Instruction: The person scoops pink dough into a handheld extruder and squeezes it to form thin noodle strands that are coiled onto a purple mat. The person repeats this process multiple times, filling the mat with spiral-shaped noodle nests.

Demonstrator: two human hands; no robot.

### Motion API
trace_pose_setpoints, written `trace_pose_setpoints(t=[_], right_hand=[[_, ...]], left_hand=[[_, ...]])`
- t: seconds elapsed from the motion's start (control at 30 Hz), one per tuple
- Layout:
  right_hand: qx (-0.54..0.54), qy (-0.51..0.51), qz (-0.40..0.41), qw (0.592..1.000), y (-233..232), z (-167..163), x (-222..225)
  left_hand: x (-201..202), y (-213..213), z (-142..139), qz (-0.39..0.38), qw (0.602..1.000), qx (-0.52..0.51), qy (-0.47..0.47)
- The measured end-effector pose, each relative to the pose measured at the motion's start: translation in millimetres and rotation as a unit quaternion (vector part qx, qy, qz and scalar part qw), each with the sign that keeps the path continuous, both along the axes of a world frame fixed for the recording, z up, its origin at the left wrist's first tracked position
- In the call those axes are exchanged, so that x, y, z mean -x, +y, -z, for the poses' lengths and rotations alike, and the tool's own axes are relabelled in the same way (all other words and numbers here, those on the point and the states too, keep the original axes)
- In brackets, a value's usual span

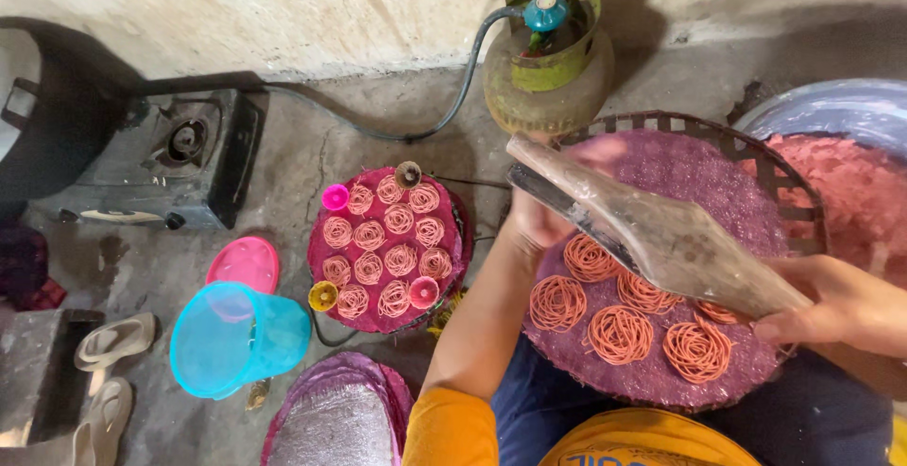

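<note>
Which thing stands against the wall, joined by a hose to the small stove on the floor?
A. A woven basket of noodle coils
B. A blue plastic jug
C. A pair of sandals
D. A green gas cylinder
D. The green gas cylinder stands by the wall, and a dark hose runs from its blue valve along the floor to the stove; the blue jug lies on its side, apart from both.
</note>
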State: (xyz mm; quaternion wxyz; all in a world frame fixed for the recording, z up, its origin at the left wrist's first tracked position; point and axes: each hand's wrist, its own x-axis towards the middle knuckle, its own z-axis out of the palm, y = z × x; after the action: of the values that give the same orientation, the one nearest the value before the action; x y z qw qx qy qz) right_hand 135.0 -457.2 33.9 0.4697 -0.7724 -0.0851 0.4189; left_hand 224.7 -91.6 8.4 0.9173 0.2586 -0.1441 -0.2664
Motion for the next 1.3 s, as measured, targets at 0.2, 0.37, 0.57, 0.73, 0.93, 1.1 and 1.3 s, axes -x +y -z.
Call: trace_pose_setpoints(t=[0.2,0.37,0.57,0.73,0.93,1.1,1.3], right_hand=[[0.0,-0.056,-0.003,0.998,6,0,-3],[0.059,-0.049,0.031,0.997,12,-6,-3],[0.112,-0.051,0.138,0.983,13,-1,-7],[0.039,-0.065,0.137,0.988,-2,13,-13],[-0.055,-0.034,0.116,0.991,-2,25,-20],[-0.049,0.026,0.092,0.994,35,30,-25],[-0.025,0.169,0.125,0.977,85,23,-54]], left_hand=[[11,-41,63,0.023,0.896,-0.422,-0.135],[9,-35,74,0.039,0.858,-0.505,-0.089],[13,-26,62,-0.008,0.767,-0.606,-0.213],[33,-2,61,-0.09,0.656,-0.678,-0.321],[21,32,22,-0.142,0.543,-0.735,-0.381],[-26,77,-32,-0.148,0.982,0.102,-0.056],[-50,107,-34,-0.184,0.947,0.248,-0.086]])
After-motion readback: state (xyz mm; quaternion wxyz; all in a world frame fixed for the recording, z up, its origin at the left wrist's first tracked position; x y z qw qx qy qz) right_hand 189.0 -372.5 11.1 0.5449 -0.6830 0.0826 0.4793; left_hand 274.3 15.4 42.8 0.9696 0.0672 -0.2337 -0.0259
